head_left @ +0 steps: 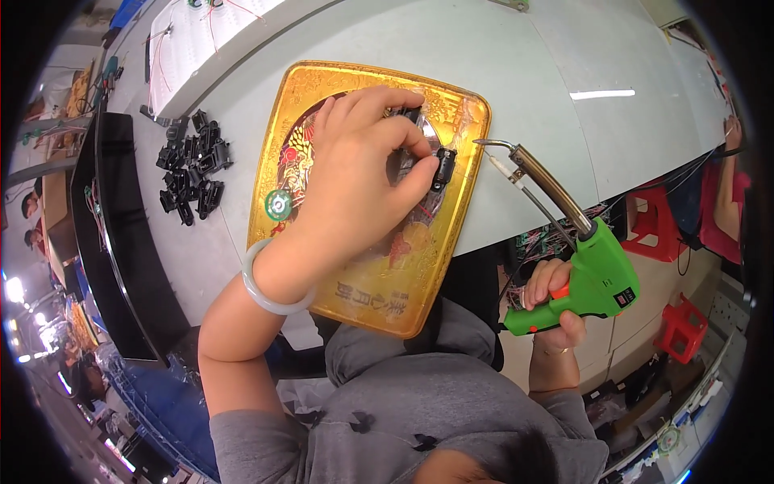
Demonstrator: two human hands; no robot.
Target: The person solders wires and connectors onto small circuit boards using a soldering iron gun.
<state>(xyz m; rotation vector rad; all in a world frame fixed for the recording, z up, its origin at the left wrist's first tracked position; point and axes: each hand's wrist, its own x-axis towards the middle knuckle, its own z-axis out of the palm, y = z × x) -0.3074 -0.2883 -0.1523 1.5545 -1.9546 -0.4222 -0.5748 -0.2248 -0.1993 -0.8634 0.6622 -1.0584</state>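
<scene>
Green soldering gun [605, 278] wrapped in right grip [552, 302]; left grip [363, 153] narrow, pinching black part [443, 169].

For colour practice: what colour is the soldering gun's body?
The soldering gun's body is green; see head view.

Electronics assy workshop, w/ green soldering gun [603, 278], blk parts pile [214, 156], wired PCBs [538, 240], red stools [684, 329].

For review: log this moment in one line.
left grip: at black part over gold tray; right grip: holding green soldering gun; black pieces: left of tray
</scene>
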